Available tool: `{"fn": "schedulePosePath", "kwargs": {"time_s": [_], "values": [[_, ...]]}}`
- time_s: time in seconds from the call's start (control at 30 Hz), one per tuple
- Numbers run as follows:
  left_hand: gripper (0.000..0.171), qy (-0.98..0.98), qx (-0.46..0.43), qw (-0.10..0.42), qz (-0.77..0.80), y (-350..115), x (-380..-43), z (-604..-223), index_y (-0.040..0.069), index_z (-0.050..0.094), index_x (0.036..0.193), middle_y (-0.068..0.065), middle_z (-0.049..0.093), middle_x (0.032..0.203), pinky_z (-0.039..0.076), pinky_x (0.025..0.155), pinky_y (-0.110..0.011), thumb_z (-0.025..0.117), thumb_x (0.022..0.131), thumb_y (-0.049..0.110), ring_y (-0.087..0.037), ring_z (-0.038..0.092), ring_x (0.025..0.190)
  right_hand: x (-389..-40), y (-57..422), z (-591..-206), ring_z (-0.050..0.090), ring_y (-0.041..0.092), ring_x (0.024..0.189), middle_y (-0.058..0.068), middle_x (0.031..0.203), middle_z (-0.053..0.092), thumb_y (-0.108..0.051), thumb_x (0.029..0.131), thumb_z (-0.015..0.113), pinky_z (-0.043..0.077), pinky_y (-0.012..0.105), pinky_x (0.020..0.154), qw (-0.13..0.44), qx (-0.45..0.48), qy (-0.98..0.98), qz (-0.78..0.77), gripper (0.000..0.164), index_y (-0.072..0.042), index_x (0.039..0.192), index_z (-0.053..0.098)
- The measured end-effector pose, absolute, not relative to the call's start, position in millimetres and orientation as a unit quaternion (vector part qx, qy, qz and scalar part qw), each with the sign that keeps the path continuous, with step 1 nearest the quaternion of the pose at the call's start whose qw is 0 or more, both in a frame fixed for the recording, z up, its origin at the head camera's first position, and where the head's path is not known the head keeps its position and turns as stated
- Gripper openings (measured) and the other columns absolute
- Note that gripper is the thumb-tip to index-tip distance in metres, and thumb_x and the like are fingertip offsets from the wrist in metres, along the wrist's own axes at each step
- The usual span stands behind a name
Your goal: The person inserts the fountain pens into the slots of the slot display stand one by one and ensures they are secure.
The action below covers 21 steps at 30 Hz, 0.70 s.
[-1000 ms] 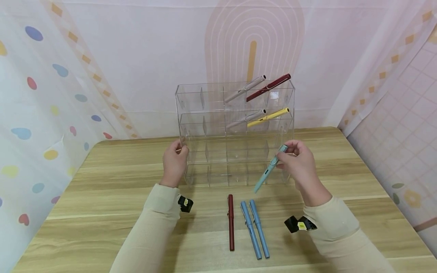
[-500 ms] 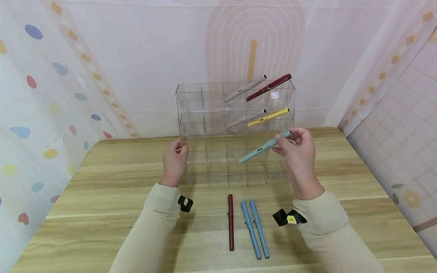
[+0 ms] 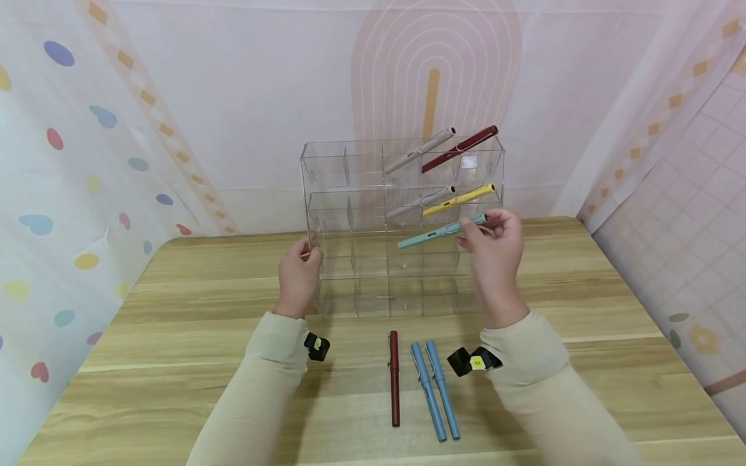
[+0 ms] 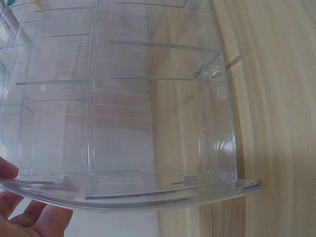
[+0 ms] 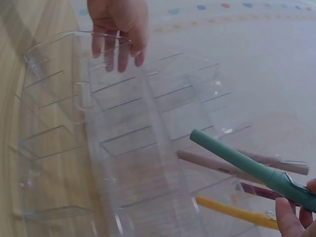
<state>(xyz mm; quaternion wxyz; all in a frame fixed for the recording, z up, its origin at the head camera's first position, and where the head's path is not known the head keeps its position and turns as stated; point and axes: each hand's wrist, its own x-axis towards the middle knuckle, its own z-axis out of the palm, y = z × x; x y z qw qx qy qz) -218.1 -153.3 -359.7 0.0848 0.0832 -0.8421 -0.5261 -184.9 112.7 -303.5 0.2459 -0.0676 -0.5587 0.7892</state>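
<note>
A clear acrylic pen rack [image 3: 373,298] with tiered compartments stands on the table. My left hand [image 3: 298,278] grips its left side edge; in the left wrist view the thumb and fingers [image 4: 52,219] lie on either side of that panel. Between the thumb and fingers of my right hand [image 3: 498,268] is a teal fountain pen [image 3: 434,234], pinched near its cap end. The pen slants down to the left, in front of the rack's third tier. Whether it touches the rack cannot be told. Just behind it, the second tier holds a yellow pen [image 3: 460,199] and a pale grey-pink pen [image 3: 416,202].
The top tier bears another pale pen [image 3: 419,152] and a dark red pen [image 3: 460,149]. On the wooden table [image 3: 204,310] before the rack lie a dark red pen [image 3: 394,382] and two blue pens [image 3: 430,395] [image 3: 444,391]. A patterned curtain [image 3: 262,97] hangs behind.
My right hand has lifted the teal pen up and to the left, turning it from steep to nearly level. The left hand keeps its grip on the rack.
</note>
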Motion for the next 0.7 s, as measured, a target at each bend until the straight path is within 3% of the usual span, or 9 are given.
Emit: {"fn": "schedulePosePath", "kwargs": {"time_s": [0.4, 0.7], "values": [[0.041, -0.842, 0.077, 0.089, -0.527, -154, -217, -360, 0.003, 0.052, 0.136, -0.017, 0.056, 0.13, 0.048, 0.089, -0.041, 0.042, 0.098, 0.014, -0.03, 0.051, 0.122, -195, 97, -317, 0.056, 0.009, 0.076, 0.002, 0.094, 0.044, 0.008, 0.086, 0.062, 0.052, 0.02, 0.065, 0.242, -0.079, -0.566, 0.784, 0.031, -0.013, 0.096, 0.042], [0.041, -0.839, 0.079, 0.085, -0.532, -155, -218, -361, 0.005, 0.052, 0.137, -0.016, 0.057, 0.129, 0.047, 0.084, -0.038, 0.043, 0.097, 0.014, -0.028, 0.052, 0.12, -198, 88, -325, 0.056, 0.008, 0.073, 0.004, 0.093, 0.044, 0.011, 0.085, 0.062, 0.052, 0.019, 0.062, 0.251, -0.076, -0.567, 0.781, 0.03, -0.01, 0.095, 0.043]]}}
